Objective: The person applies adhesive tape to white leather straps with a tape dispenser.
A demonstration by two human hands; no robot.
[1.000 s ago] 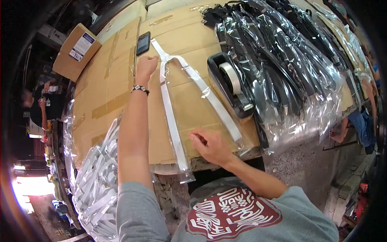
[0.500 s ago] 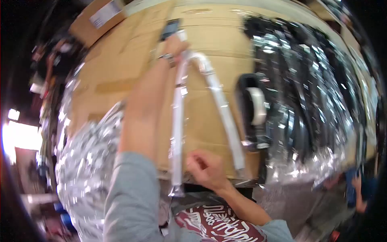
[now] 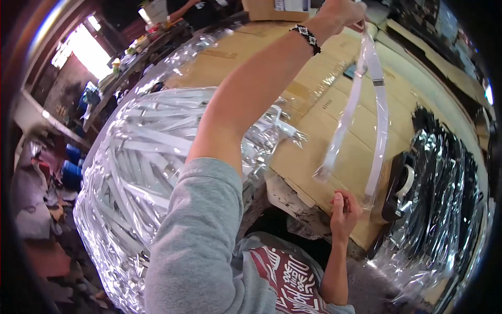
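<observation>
My left hand (image 3: 342, 14), with a beaded bracelet at the wrist, is raised at the top and closed on the upper end of a white strap (image 3: 381, 115) in clear plastic. The strap hangs folded in two lengths over the cardboard. My right hand (image 3: 344, 212) is low, near the cardboard's front edge and below the strap's free ends. Its fingers are curled together, and whether anything small is between them cannot be made out. A black tape dispenser (image 3: 395, 191) with a roll of tape stands right of the strap.
A big pile of plastic-wrapped white straps (image 3: 141, 157) lies at left. Black wrapped straps (image 3: 439, 204) lie at right. Flattened cardboard (image 3: 298, 167) covers the table. A dark phone-like object (image 3: 350, 71) and a cardboard box (image 3: 277, 9) are farther back. Another person's arm (image 3: 184, 9) shows at upper left.
The view has turned left. My left hand has lifted the strap's upper end off the cardboard. My right hand stays low near the front edge.
</observation>
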